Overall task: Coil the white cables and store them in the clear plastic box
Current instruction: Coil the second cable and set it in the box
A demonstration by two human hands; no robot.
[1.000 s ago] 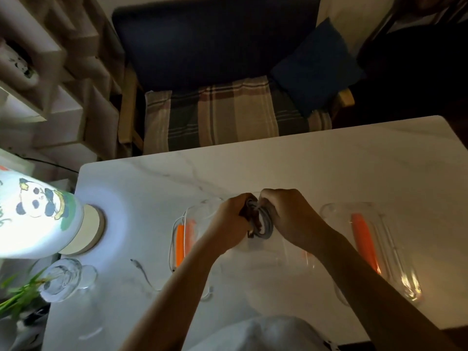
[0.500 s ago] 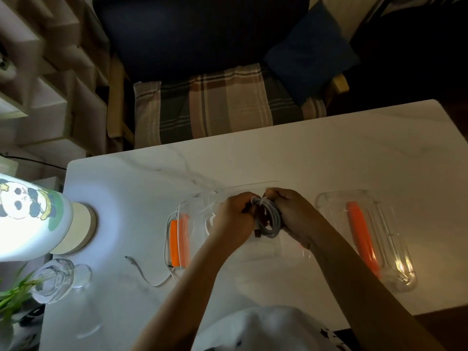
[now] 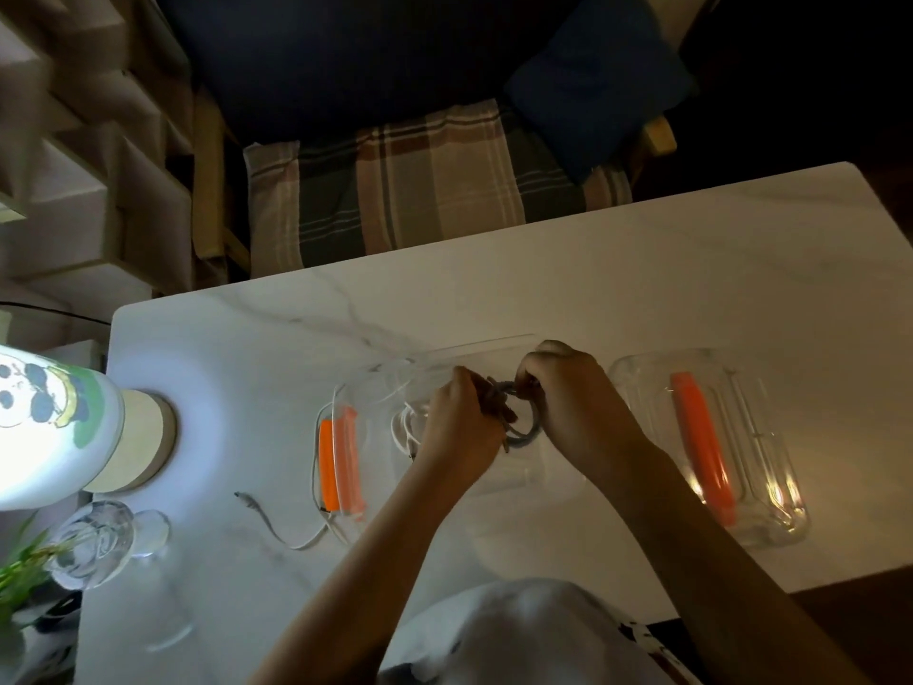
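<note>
A coiled white cable (image 3: 524, 434) hangs between both hands above the open clear plastic box (image 3: 375, 388) at the table's middle. My left hand (image 3: 462, 427) pinches the coil's left side, where a dark tie seems to wrap it. Fingers of my right hand (image 3: 568, 393) curl round the coil's top and right. More white cable loops (image 3: 407, 427) lie inside the box beside its orange clip (image 3: 341, 464). Another white cable (image 3: 291, 531) trails from the box's left side over the table, ending in a small plug.
The box's clear lid (image 3: 711, 452) with an orange strip lies to the right. A lit panda lamp (image 3: 54, 427) stands at the left, with a glass vase (image 3: 94, 541) and plant by it. The white marble table (image 3: 642, 289) ends at a plaid-cushioned bench (image 3: 395, 190).
The camera has tilted, so the scene shifted in the frame. Both hands stay on the coil over the box; the right hand has moved higher onto the coil's top.
</note>
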